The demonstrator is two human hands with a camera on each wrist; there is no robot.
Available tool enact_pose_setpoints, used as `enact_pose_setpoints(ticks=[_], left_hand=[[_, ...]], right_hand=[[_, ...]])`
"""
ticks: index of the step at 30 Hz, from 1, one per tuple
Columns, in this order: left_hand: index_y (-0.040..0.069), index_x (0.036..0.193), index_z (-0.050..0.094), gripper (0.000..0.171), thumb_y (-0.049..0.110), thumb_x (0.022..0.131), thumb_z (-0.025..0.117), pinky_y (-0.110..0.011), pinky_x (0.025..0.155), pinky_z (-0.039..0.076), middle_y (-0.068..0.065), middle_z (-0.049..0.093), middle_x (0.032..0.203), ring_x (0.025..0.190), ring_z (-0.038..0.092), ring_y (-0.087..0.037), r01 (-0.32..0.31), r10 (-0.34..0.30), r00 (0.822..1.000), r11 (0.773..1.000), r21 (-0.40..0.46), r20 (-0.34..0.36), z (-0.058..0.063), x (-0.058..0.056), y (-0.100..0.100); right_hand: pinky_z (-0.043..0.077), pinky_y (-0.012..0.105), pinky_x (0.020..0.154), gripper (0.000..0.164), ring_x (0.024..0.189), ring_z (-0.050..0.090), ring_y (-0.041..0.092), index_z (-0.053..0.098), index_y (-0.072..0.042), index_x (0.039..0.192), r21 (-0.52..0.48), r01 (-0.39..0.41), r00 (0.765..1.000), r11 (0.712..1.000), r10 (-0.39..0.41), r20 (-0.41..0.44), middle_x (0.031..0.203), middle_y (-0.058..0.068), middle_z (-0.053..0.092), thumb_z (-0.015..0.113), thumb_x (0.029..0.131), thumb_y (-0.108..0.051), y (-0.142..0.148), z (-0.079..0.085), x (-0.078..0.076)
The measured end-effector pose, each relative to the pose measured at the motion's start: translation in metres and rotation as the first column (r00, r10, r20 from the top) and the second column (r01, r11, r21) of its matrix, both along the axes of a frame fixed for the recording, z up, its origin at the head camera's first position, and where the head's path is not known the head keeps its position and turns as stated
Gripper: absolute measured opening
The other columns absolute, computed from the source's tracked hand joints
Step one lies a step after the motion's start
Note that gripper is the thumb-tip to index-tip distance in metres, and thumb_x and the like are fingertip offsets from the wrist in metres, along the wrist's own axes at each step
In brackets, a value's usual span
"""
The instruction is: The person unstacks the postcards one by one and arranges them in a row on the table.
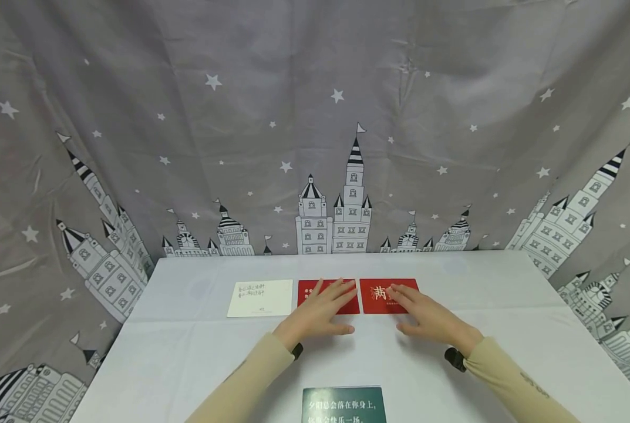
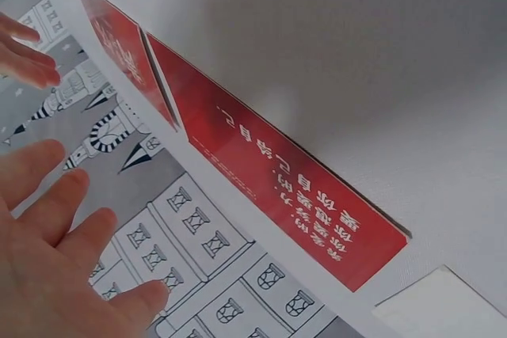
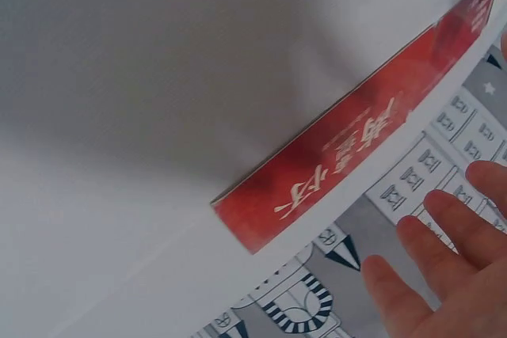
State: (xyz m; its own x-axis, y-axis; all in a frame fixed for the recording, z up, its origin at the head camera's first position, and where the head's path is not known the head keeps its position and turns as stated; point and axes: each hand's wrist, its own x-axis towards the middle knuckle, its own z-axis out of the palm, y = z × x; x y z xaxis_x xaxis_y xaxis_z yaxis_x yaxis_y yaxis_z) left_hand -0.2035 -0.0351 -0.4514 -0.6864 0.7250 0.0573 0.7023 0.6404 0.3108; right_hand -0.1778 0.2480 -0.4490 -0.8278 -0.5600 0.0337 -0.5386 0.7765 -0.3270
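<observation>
A person's left hand [image 1: 317, 314] hangs over the middle card [image 1: 349, 305], red and flat on a white table [image 1: 188, 352], in the head view; the right hand [image 1: 428, 317] extends over the right card [image 1: 377, 298], also red, just beside the middle card. The white card [image 1: 262, 298] lies just left of the middle card, the green card [image 1: 343, 405] well apart on its near side. In the left wrist view, the left hand's fingers are spread, grasping nothing. The right wrist view shows the right hand's fingers parted, likewise empty, the right card end to end with the middle card.
</observation>
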Motion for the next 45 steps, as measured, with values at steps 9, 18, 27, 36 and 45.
enact_pose_setpoints(ticks=[9,18,27,36,45], left_hand=[[0.013,0.148,0.037,0.078,0.049,0.085,0.065,-0.054,0.113,0.006,-0.001,0.029,0.155,0.144,0.016,-0.025,-0.012,0.012,1.0,1.0,-0.001,0.002,0.002,0.014,-0.009],[0.011,0.148,0.037,0.078,0.047,0.085,0.066,-0.055,0.113,0.007,-0.002,0.028,0.155,0.143,0.017,-0.029,0.002,-0.002,1.0,0.999,0.038,0.002,0.003,0.029,-0.02],[0.012,0.149,0.035,0.078,0.046,0.086,0.066,-0.054,0.113,0.003,-0.001,0.026,0.155,0.145,0.011,-0.023,-0.014,0.014,1.0,0.997,0.077,0.001,0.012,0.041,-0.038],[0.011,0.149,0.036,0.08,0.044,0.084,0.069,-0.054,0.114,0.002,-0.004,0.028,0.155,0.143,0.017,-0.028,0.012,-0.007,0.999,0.989,0.145,-0.034,0.016,0.056,-0.052],[0.012,0.15,0.033,0.089,0.045,0.078,0.075,-0.057,0.111,0.014,-0.005,0.029,0.154,0.141,0.024,-0.028,0.07,-0.061,0.996,0.986,0.152,-0.062,0.007,0.077,-0.06]], right_hand=[[0.042,0.053,0.098,0.07,0.125,0.044,0.039,0.044,-0.002,0.142,0.004,-0.038,0.998,0.999,0.038,-0.056,0.139,0.022,0.044,0.074,0.082,-0.023,-0.006,0.003,0.011],[0.041,0.052,0.099,0.072,0.129,0.04,0.038,0.043,-0.004,0.143,0.018,-0.031,0.998,0.999,0.033,-0.062,0.144,0.02,0.04,0.075,0.082,-0.025,-0.011,0.004,0.021],[0.042,0.048,0.099,0.075,0.13,0.04,0.033,0.041,-0.004,0.144,-0.005,-0.098,0.985,0.995,0.096,-0.145,0.143,0.017,0.041,0.076,0.081,-0.027,-0.019,0.004,0.032],[0.043,0.05,0.098,0.078,0.131,0.038,0.034,0.038,-0.009,0.146,0.004,-0.094,0.986,0.996,0.094,-0.136,0.147,0.016,0.037,0.076,0.081,-0.029,-0.026,0.008,0.044],[0.042,0.05,0.099,0.081,0.132,0.038,0.032,0.036,-0.015,0.149,0.037,-0.094,0.993,0.995,0.096,-0.065,0.15,0.014,0.033,0.075,0.081,-0.034,-0.033,0.008,0.06]])
